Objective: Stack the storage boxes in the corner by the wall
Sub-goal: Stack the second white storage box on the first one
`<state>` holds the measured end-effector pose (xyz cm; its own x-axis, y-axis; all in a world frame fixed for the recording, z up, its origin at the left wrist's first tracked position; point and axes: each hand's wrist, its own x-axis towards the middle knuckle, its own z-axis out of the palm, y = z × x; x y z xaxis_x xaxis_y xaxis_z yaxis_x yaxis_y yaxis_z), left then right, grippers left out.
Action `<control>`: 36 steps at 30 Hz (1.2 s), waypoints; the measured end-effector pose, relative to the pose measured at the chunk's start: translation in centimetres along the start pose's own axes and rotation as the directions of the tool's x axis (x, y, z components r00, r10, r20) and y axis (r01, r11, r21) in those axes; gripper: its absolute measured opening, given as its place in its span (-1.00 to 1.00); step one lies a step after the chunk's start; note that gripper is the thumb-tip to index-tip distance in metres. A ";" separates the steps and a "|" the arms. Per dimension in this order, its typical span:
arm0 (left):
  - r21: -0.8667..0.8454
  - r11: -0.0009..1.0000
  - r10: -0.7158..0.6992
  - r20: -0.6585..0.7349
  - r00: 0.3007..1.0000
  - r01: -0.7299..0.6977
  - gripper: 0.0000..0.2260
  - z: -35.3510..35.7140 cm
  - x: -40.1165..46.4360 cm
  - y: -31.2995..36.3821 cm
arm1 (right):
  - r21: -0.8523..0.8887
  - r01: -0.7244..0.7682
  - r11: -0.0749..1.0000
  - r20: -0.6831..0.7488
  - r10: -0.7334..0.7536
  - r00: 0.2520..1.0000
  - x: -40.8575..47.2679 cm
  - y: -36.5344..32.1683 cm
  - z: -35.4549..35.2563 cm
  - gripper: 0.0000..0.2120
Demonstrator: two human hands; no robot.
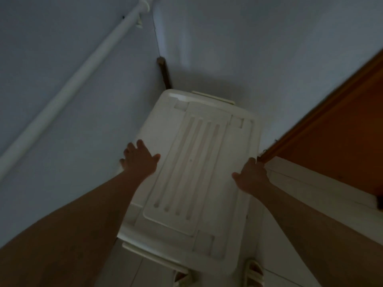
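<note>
Although the light is dim and the frame slightly blurred, no brand, label or writing can be read on anything in view.

White plastic storage box (196,172), lid up, sits in the corner where two pale walls meet. Long axis runs from about 7 o'clock (near end, by the person's feet) to 1 o'clock (far end, at the corner). Lid has a raised centre panel with four parallel grooves running along the same axis, and square recesses near its corners. A latch handle shows at the far short end and another at the near short end. Whether other boxes stand beneath it cannot be told; only the top lid shows.

Left hand (141,160): fingers spread and mostly straight, lying over the lid's left long edge, thumb pointing in across the lid. It seems to rest on the edge rather than curl round it.

Right hand (251,175): at the right long edge, thumb out over the lid, fingers going down past the edge and out of sight. Whether they curl round the rim cannot be told.

Room: pale bluish walls; a white pipe (72,83) runs diagonally along the left wall toward 12 o'clock. A dark strip of skirting (164,73) shows at the corner just beyond the box. An orange-brown wooden door (331,131) stands at 3 o'clock, close beside the box's right edge. Pale tiled floor (290,274) at 5 o'clock; a sandalled foot (253,272) shows at 6 o'clock.
</note>
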<state>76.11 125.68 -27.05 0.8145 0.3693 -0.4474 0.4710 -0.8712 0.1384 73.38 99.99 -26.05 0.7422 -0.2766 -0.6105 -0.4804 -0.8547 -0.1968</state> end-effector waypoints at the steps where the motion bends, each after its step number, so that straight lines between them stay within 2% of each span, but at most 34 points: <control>1: -0.001 1.000 -0.001 0.003 1.000 0.001 -0.30 -0.1 -0.7 0.2 | -0.004 0.027 1.000 0.010 -0.026 1.000 -0.3 0.0 -0.3 -0.36; 5: -0.029 0.999 -0.022 0.008 1.000 0.022 -0.35 0.3 -3.4 1.0 | -0.053 0.112 0.992 0.009 -0.112 0.994 -0.6 0.2 -1.9 -0.38; 10: -0.097 0.987 -0.125 0.011 0.992 0.125 -0.34 1.1 -6.9 3.0 | -0.157 0.244 0.957 0.014 -0.244 0.970 0.3 1.2 -4.5 -0.42; 14: -0.181 0.955 -0.245 -0.031 0.969 0.235 -0.33 1.9 -10.4 5.3 | -0.147 0.346 0.927 0.072 -0.339 0.938 1.9 2.1 -6.4 -0.39; 19: -0.267 0.895 -0.373 -0.006 0.928 0.357 -0.30 4.6 -16.3 8.0 | -0.217 0.510 0.832 0.186 -0.478 0.858 2.1 4.2 -8.1 -0.37; 25: -0.296 0.864 -0.418 0.026 0.908 0.406 -0.28 6.9 -20.5 9.6 | -0.263 0.589 0.764 0.229 -0.543 0.808 1.8 6.5 -8.3 -0.40; 36: -0.324 0.872 -0.383 0.018 0.923 0.368 -0.28 12.3 -23.1 12.4 | -0.411 0.659 0.630 0.244 -0.620 0.745 3.0 10.9 -7.9 -0.40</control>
<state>58.95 102.37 -25.82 0.5654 0.6691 -0.4824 0.8201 -0.5187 0.2418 74.12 86.40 -23.97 0.7369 0.4315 -0.5203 0.3785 -0.9012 -0.2113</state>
